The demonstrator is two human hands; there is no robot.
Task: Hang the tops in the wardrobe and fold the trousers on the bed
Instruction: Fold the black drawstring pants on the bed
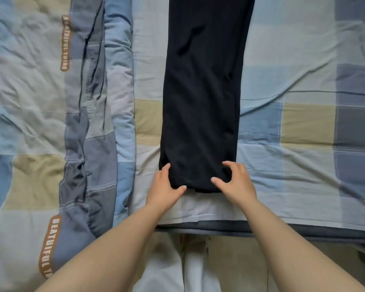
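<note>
Head view, trousers: black trousers lie lengthwise on the bed, folded into one long strip that runs from the near edge up out of the top of the picture.
Head view, near end of trousers: it stops just short of the bed's front edge, with a band of pale sheet showing between them.
Head view, left hand: the left hand grips the near left corner of the trousers, thumb on top of the cloth by the lower hem, the other fingers curled round the side edge (their tips lie against the dark fabric).
Head view, right hand: the right hand holds the near right corner, fingers bent and spread like a claw, tips pressing into the cloth; whether any fabric is pinched underneath cannot be told.
Head view, arms: both bare forearms reach in from the bottom of the picture.
Head view, quilt: a crumpled checked quilt with brown lettered labels lies on the left part of the bed, apart from the trousers.
Head view, floor: the person's pale trouser legs show below the bed edge.
</note>
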